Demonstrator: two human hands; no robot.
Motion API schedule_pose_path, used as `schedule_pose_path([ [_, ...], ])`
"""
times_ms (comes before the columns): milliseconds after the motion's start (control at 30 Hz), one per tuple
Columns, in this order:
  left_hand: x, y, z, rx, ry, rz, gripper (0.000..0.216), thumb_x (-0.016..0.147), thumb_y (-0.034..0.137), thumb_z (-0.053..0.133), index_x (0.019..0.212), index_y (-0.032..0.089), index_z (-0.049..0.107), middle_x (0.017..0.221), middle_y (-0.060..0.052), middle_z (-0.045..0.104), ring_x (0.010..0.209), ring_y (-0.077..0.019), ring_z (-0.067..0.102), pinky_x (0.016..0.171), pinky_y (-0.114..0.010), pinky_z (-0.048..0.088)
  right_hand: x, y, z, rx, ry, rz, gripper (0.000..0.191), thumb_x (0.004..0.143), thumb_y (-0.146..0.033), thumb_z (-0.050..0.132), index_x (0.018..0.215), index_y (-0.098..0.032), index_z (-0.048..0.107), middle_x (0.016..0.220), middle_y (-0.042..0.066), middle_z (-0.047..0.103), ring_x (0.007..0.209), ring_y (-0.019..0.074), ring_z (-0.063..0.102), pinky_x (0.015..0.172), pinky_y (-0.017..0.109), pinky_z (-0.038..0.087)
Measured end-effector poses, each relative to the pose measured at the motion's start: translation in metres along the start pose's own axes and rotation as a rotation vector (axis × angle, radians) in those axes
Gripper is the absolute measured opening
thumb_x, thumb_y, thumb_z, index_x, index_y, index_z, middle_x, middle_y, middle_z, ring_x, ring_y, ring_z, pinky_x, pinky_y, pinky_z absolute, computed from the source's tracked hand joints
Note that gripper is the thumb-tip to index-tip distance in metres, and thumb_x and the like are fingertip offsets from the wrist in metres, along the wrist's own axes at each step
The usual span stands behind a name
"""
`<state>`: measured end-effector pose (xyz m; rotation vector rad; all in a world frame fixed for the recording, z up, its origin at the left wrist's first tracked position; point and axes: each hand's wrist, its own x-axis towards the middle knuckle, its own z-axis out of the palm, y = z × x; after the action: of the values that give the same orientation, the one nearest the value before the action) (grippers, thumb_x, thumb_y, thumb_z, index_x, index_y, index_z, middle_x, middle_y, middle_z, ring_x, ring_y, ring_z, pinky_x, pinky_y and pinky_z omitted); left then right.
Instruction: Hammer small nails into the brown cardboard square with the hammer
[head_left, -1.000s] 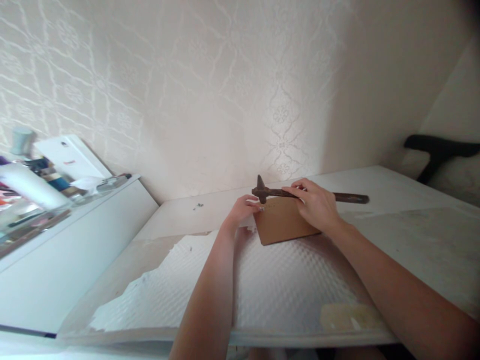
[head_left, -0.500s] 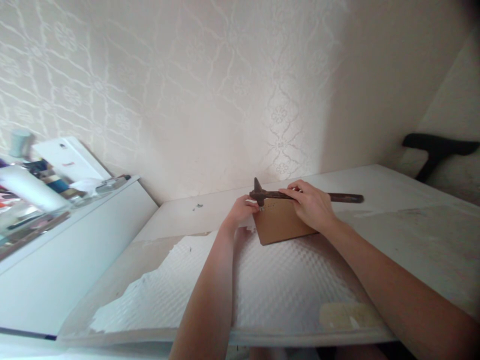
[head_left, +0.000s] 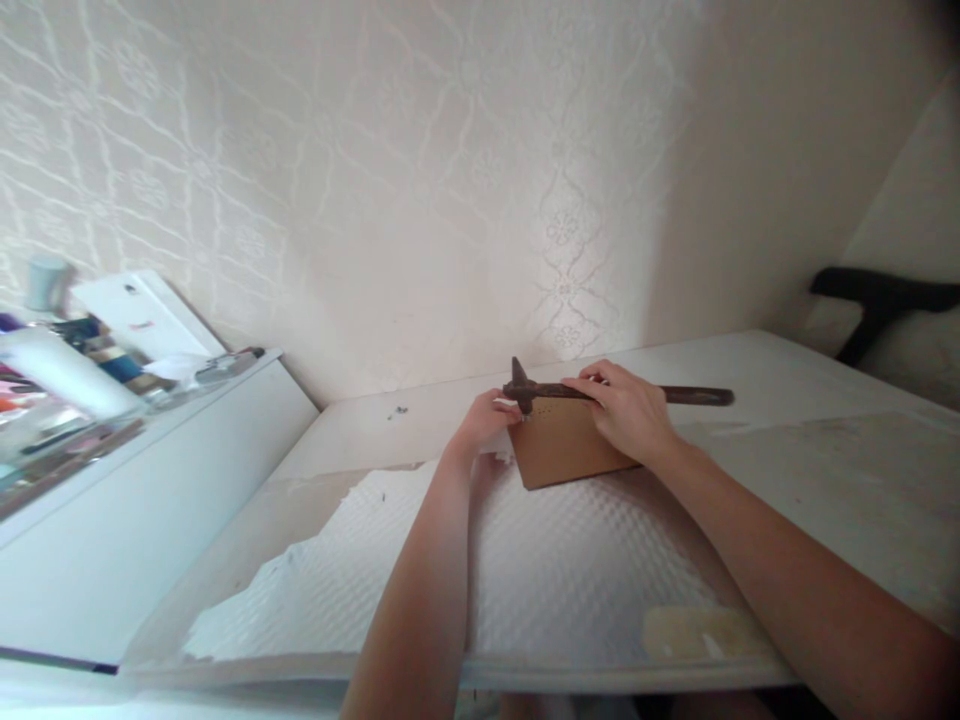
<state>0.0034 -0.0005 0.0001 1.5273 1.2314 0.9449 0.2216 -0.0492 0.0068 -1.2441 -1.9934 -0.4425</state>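
Note:
My right hand point(head_left: 634, 410) is wrapped round the dark handle of a hammer point(head_left: 697, 396), which lies level across the far part of a brown board point(head_left: 574, 452). The hammer's head is over the board's far left corner, its striking face pointing down. Close beside that head, the fingers of my left hand point(head_left: 480, 420) are pinched together at the board's edge. What they hold, if anything, is too small and partly hidden by the hammer. A short row of tiny dark marks or nails point(head_left: 546, 410) shows on the board just right of the hammer head.
Under the board lies a white quilted sheet point(head_left: 570, 560) on a worn white table point(head_left: 847, 470). Small metal bits point(head_left: 397, 412) lie at the back left. A cluttered white cabinet point(head_left: 180, 490) stands left; a patterned wall point(head_left: 420, 200) rises behind. A black armrest point(head_left: 885, 290) is at right.
The camera view has shifted very slightly. Both hands, the hammer and the board keep nearly the same places relative to each other.

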Motion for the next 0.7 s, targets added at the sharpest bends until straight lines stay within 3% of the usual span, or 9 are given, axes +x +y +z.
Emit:
schedule_pose_path([
  [400, -0.001, 0.001, 0.000, -0.002, 0.022, -0.042, 0.025, 0.064, 0.002, 0.064, 0.086, 0.014, 0.060, 0.066, -0.001, 0.066, 0.065, -0.0134, 0.061, 0.072, -0.027, 0.046, 0.000, 0.002, 0.000, 0.008, -0.027, 0.075, 0.043, 0.079, -0.007, 0.049, 0.111, -0.029, 0.068, 0.105, 0.003, 0.065, 0.089, 0.0175, 0.060, 0.065, 0.027, 0.046],
  [533, -0.002, 0.000, 0.000, 0.028, 0.041, -0.050, 0.028, 0.064, 0.002, 0.066, 0.088, 0.015, 0.060, 0.069, -0.002, 0.066, 0.067, -0.0137, 0.062, 0.075, -0.029, 0.047, 0.002, 0.006, -0.004, -0.016, -0.028, 0.275, 0.041, 0.080, -0.014, 0.050, 0.116, -0.027, 0.066, 0.107, 0.004, 0.067, 0.085, 0.0197, 0.063, 0.067, 0.031, 0.047],
  [700, -0.002, -0.002, 0.001, 0.103, 0.076, -0.021, 0.028, 0.064, 0.002, 0.063, 0.089, 0.015, 0.063, 0.071, -0.003, 0.068, 0.070, -0.0148, 0.063, 0.073, -0.027, 0.048, 0.004, 0.022, -0.013, -0.128, -0.095, 0.639, 0.038, 0.081, -0.021, 0.051, 0.115, -0.018, 0.067, 0.099, 0.013, 0.070, 0.086, 0.0295, 0.065, 0.071, 0.040, 0.047],
])
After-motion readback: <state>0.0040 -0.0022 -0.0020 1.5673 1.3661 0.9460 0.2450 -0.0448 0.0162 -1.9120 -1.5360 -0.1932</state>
